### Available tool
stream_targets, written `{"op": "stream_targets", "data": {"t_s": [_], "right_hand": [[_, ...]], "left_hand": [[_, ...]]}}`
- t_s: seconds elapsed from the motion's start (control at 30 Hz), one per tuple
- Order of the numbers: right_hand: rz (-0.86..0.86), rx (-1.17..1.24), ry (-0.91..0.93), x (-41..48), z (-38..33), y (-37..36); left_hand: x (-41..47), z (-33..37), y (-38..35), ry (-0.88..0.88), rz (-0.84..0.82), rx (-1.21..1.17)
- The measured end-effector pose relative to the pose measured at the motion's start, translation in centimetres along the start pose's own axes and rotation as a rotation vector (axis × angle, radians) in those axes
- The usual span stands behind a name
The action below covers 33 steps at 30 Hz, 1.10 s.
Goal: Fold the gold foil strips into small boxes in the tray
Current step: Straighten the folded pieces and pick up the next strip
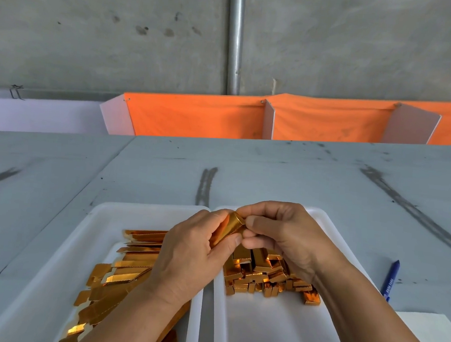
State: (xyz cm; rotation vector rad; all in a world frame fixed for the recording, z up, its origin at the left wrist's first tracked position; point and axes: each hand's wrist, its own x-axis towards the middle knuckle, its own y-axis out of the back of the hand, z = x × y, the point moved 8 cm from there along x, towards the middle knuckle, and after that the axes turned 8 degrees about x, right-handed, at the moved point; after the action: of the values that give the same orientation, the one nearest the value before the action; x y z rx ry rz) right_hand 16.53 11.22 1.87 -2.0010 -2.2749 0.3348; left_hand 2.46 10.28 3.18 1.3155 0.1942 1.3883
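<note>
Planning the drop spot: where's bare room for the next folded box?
Free: near half of the right tray, this side of the folded boxes; the table beyond both trays. Crowded: left tray, mostly covered in flat strips; right tray's far half, piled with boxes.

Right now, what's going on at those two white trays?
A person is folding a gold foil strip, left hand gripping it while the right hand pinches its end, above the trays' inner edges. The left tray holds flat strips; the right tray holds a heap of finished boxes. A blue pen lies on the table right of them.
</note>
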Motion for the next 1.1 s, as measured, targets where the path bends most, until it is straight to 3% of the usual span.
{"op": "stream_targets", "data": {"t_s": [0.4,0.73,1.1], "right_hand": [[0.036,-0.132,0.07,0.19,0.03,0.12],[0.029,-0.1,0.043,0.27,0.36,0.25],[0.077,-0.248,0.207,0.18,0.29,-0.52]], "left_hand": [[-0.1,0.35,0.01,-0.017,-0.011,0.06],[0.0,0.78,0.53,-0.012,-0.001,0.128],[0.02,0.37,0.62,0.059,0.031,0.189]]}}
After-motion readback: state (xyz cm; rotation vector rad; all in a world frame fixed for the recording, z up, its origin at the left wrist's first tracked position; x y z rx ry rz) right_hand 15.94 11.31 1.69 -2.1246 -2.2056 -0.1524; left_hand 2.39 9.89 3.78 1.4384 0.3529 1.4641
